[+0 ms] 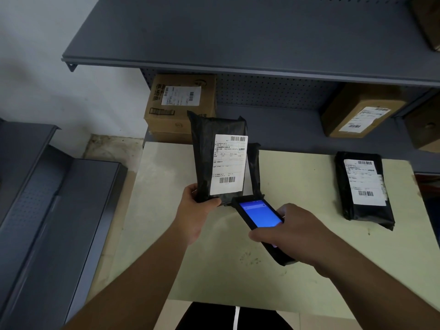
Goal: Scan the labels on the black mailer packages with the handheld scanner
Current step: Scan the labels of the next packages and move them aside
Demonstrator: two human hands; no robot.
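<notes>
The left hand (198, 210) pinches the bottom edge of a black mailer package (209, 158), thumb across the front and fingers behind, holding it upright above the counter (297, 270). The package is a crinkled, glossy plastic bag, roughly rectangular, with a tall white label (229, 164) stuck on its face; the label carries one barcode at the top and another near the bottom. Behind this package, a second strip of black plastic (254, 167) stands up, mostly hidden.

The right hand (295, 231) is wrapped around the handheld scanner (259, 216), fingers curled over its lower body. The scanner is a flat, black, rubbery-edged slab with a glowing blue screen, and its top end sits just below the held package's bottom edge, touching or nearly touching it; which cannot be told.

To the right of the held package, well apart, a second black mailer package (364, 189) lies flat on the counter, label (365, 184) facing up, its plastic wrinkled and folded at the corners.

The counter is a pale yellow-green, matte top with small specks and smudges. Beyond the held package stands a grey metal shelf unit (238, 44) with a perforated back panel. On its lower shelf sit a brown cardboard box (181, 103) with a white label, directly behind the held package, and another labelled cardboard box (357, 113) further right. To the left of the held package are a white wall (35, 67) and more grey metal shelving (47, 198).
</notes>
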